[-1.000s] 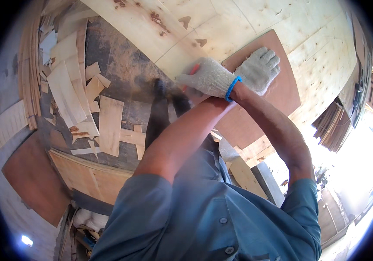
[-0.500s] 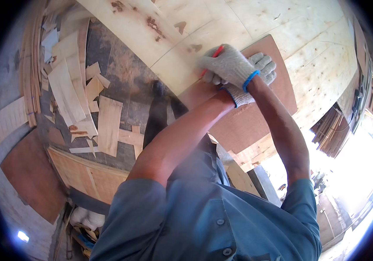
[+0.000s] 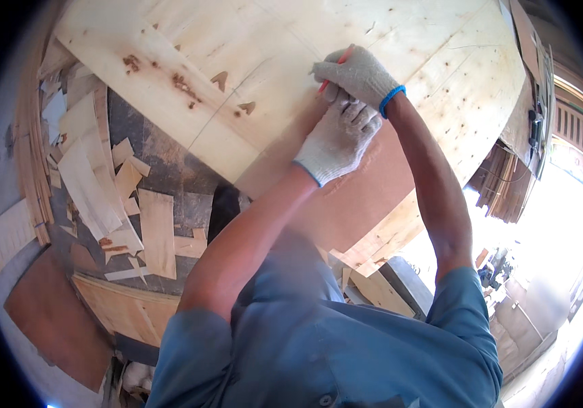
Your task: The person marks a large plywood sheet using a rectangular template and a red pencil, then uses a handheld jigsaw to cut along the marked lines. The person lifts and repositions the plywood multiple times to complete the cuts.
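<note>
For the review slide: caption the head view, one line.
Gloved right hand grips a slim red stick; gloved left hand is over a brown panel on pale plywood.

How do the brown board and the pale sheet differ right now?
The brown board is smaller; the pale sheet spreads well beyond it. The brown board is fairly even in color, while the pale sheet is spotted and blotched. The brown board lies on top, the pale sheet underneath. Both lie flat.
</note>
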Demonstrator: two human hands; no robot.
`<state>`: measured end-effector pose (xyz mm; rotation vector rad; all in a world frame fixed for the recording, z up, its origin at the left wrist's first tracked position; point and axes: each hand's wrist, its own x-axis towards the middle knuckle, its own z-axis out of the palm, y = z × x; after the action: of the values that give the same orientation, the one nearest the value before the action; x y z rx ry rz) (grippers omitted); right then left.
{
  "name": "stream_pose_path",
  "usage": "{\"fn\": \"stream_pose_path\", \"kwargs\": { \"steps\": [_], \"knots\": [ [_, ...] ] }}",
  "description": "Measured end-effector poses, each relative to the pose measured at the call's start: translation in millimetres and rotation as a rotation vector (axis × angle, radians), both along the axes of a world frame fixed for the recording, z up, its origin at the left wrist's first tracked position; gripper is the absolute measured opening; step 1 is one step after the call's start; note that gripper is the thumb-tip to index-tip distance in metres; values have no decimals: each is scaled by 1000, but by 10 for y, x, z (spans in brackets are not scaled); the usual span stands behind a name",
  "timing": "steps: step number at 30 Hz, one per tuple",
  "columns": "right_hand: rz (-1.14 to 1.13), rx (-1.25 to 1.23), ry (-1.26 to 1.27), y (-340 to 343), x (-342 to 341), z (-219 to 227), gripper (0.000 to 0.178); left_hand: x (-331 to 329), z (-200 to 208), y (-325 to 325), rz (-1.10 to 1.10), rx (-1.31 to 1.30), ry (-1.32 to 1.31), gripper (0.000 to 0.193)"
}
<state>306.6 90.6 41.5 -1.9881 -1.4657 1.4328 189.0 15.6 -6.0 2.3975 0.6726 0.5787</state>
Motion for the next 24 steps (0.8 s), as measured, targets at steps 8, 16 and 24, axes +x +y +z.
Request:
{"fn": "stream_pose_path", "kwargs": {
  "steps": [8, 16, 24],
  "knots": [
    [-109, -1, -42, 324, 600, 110, 37, 33, -96, -4, 35, 104, -157, 23],
    [-413, 365, -586, -231, 1508, 366, 39, 45, -99, -1, 15, 127, -113, 29],
    [-1110, 280, -71, -2846, 758, 47, 46, 73, -58, -107, -4, 230, -11, 35]
  ]
}}
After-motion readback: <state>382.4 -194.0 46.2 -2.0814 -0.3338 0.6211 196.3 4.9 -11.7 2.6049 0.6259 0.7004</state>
